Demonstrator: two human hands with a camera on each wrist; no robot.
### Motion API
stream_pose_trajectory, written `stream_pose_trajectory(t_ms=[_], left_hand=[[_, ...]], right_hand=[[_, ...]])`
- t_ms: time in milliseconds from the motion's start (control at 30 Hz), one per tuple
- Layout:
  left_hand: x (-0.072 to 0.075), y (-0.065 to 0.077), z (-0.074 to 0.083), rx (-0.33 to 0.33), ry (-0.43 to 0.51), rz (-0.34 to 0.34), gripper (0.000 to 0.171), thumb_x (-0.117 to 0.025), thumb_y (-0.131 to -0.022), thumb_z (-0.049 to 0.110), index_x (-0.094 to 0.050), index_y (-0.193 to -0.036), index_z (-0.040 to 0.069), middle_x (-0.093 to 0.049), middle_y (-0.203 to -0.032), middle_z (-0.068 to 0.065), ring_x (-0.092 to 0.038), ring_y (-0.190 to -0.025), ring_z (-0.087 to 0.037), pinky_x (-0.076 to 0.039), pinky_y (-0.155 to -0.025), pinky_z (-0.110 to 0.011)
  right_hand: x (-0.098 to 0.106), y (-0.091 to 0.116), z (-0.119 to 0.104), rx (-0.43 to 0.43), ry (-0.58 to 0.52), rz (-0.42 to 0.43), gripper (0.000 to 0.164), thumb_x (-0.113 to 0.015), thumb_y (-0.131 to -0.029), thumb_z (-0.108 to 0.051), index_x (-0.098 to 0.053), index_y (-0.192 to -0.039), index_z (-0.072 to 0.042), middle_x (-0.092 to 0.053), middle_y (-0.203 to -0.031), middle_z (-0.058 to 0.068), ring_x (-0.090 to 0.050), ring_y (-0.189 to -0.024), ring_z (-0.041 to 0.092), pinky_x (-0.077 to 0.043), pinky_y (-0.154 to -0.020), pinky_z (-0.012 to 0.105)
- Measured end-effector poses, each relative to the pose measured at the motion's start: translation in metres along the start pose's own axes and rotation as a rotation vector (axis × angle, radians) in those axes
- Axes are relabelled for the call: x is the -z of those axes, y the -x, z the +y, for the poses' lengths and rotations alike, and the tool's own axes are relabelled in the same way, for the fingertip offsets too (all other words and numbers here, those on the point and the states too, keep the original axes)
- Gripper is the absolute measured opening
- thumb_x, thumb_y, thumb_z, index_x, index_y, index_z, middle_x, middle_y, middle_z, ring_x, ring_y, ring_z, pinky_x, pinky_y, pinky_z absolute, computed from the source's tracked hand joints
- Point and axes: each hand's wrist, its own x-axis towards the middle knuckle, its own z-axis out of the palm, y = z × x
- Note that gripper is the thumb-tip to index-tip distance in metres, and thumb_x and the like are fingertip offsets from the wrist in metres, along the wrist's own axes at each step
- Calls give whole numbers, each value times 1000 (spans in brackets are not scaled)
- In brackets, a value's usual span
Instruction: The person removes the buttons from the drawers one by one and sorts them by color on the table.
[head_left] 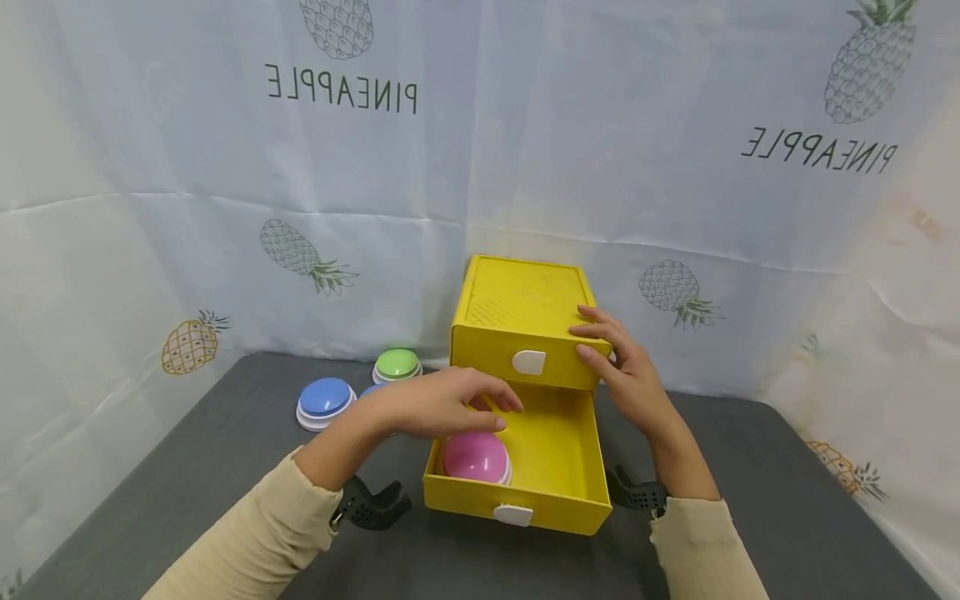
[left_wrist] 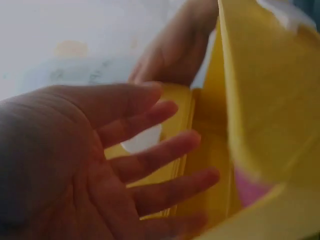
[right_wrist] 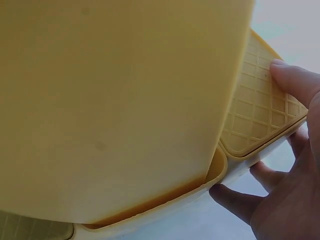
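Observation:
A yellow two-drawer box (head_left: pixel 525 296) stands against the curtain, its lower drawer (head_left: pixel 562 510) pulled out and its upper one closed. In the drawer's left front corner sits a pink dome button (head_left: pixel 475 457) on a white base. My left hand (head_left: pixel 450 404) hovers over that button with fingers loosely spread, holding nothing; the left wrist view shows its palm (left_wrist: pixel 75 165). At the box's upper right edge, my right hand (head_left: pixel 630 375) grips the corner, some fingers on top and the thumb at the front. The right wrist view shows its fingertips along the box (right_wrist: pixel 265 100).
Left of the box are a blue dome button (head_left: pixel 325 397) and a green one (head_left: pixel 397 364). Another blue button (head_left: pixel 372 389) is mostly hidden behind my left hand. A dark grey table (head_left: pixel 225 467) lies beneath, with a pineapple-print curtain (head_left: pixel 420 167) behind.

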Motion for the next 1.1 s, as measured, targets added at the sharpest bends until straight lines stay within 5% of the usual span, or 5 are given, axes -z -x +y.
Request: stream_pose_trajectory(t_ms=[200,533,1100], left_hand=[[7,-1,-13,0,-30,-103,41,-69,-95,18,-63,-134,10,-66,-136,-6,-59,-128,-28,-46,-112,-47],[1,1,-20,67,-183,-179,39,-72,-94,26,-68,-131,14,-69,-118,5,-57,-108,-12,-47,-105,-34],[0,-1,-19,-2,-82,-102,31,-84,-84,26,-71,-112,22,-70,-108,9,-63,-102,-13,-54,-94,-33]], right_hand=[[-1,-3,-1,-5,-9,-7,30,-56,-104,-14,-61,-133,-7,-35,-163,1,-26,-154,31,-44,-100,8],[-1,-4,-2,-14,-5,-7,30,-57,-104,-15,-61,-133,-7,-35,-163,1,-27,-154,30,-43,-101,9],[1,-2,1,-23,0,-8,30,-56,-104,-15,-61,-133,-7,-35,-163,0,-26,-154,30,-44,-100,9]])
